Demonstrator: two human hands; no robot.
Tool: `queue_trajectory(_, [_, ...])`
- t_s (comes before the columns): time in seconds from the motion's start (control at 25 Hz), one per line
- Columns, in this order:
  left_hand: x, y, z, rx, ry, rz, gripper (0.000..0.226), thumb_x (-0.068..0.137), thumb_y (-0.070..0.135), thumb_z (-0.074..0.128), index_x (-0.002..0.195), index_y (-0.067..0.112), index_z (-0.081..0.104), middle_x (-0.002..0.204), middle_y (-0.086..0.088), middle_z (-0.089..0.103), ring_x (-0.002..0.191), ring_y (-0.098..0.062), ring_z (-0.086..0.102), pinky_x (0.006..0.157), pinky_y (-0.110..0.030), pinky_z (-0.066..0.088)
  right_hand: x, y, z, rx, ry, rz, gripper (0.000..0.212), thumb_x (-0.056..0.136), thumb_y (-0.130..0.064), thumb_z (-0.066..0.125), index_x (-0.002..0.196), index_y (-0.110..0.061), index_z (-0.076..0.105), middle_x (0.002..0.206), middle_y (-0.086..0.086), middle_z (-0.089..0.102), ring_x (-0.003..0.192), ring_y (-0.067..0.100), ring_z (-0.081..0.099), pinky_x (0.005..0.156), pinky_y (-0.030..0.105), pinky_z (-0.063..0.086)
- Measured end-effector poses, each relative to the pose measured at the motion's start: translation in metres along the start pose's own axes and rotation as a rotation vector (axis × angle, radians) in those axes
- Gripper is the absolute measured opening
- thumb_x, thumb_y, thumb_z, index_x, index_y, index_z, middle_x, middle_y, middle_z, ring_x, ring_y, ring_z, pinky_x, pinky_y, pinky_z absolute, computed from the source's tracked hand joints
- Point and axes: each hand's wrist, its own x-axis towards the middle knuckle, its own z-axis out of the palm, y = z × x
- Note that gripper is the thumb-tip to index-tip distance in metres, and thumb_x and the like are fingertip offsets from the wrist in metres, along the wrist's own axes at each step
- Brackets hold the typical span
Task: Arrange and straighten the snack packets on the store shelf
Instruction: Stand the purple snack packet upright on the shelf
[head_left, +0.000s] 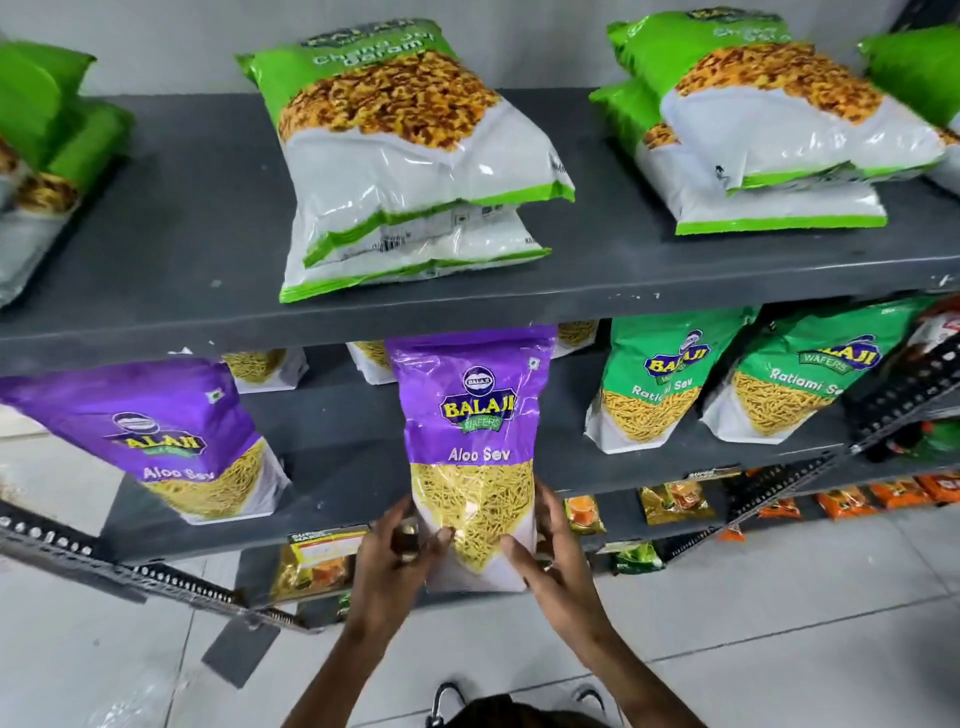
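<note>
A purple Aloo Sev packet (470, 415) stands upright at the front of the middle grey shelf (343, 483), its foot hanging past the shelf edge. My left hand (397, 551) grips its lower left side and my right hand (545, 556) grips its lower right side. A second purple Aloo Sev packet (166, 436) leans at the left of the same shelf. Two green Ratlami Sev packets (660, 384) (800, 374) stand at the right. More packets stand behind, mostly hidden by the shelf above.
The top shelf (197, 218) holds stacks of green-and-white packets lying flat (410, 156) (769, 124) (47, 145). Small orange and yellow packets (675, 501) sit on a lower shelf. Perforated metal uprights (171, 582) (904, 395) flank the rack. White floor tiles (779, 623) lie below.
</note>
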Motion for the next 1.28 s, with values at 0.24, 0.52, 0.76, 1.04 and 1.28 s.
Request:
queue_trajectory(0.24, [-0.069,0.03,-0.025,0.02,0.098,0.182,0.063,0.063,0.031,0.082,0.122,0.028,0.06,0.098,0.012,0.07,0.081,0.001,0.068,0.071,-0.007,0.051,-0.057,-0.019,-0.003,-0.092,-0.024,-0.111,0.076,0.086,-0.026,0.07,0.147,-0.046,0.03,0.148,-0.013,0.051,0.136,0.012,0.05,0.109,0.029,0.042])
queue_trajectory(0.52, [-0.059,0.016,-0.024,0.099,0.104,0.093,0.06,0.062,0.042,0.083,0.117,0.034,0.063,0.091,0.015,0.072,0.077,-0.007,0.07,0.07,-0.025,0.057,-0.043,-0.009,-0.003,-0.115,-0.069,-0.056,0.075,0.089,-0.013,0.068,0.149,-0.034,0.028,0.145,-0.018,0.053,0.137,0.008,0.049,0.112,0.031,0.041])
queue_trajectory(0.76, [0.008,0.014,-0.018,0.149,0.111,0.072,0.052,0.065,0.015,0.088,0.109,0.023,0.062,0.068,0.018,0.067,0.065,0.003,0.063,0.057,-0.016,0.05,0.036,0.011,0.016,-0.268,-0.021,-0.018,0.075,0.088,-0.004,0.066,0.148,-0.029,0.029,0.13,-0.024,0.063,0.124,-0.001,0.057,0.108,0.034,0.047])
queue_trajectory(1.04, [0.084,0.009,-0.017,0.11,0.159,0.088,0.065,0.07,0.012,0.085,0.126,0.017,0.053,0.103,-0.007,0.074,0.09,-0.016,0.072,0.073,-0.014,0.057,0.122,0.008,0.043,-0.313,0.071,-0.096,0.07,0.079,0.006,0.068,0.139,-0.014,0.038,0.127,0.002,0.066,0.12,0.017,0.062,0.098,0.028,0.051])
queue_trajectory(1.28, [0.102,-0.013,0.001,0.089,0.11,0.007,0.07,0.069,0.026,0.083,0.125,0.033,0.042,0.122,-0.003,0.065,0.11,-0.02,0.065,0.092,-0.048,0.057,0.138,0.023,0.036,-0.342,0.078,-0.072,0.07,0.082,0.008,0.067,0.139,-0.013,0.034,0.118,0.0,0.063,0.118,0.021,0.061,0.075,-0.004,0.044])
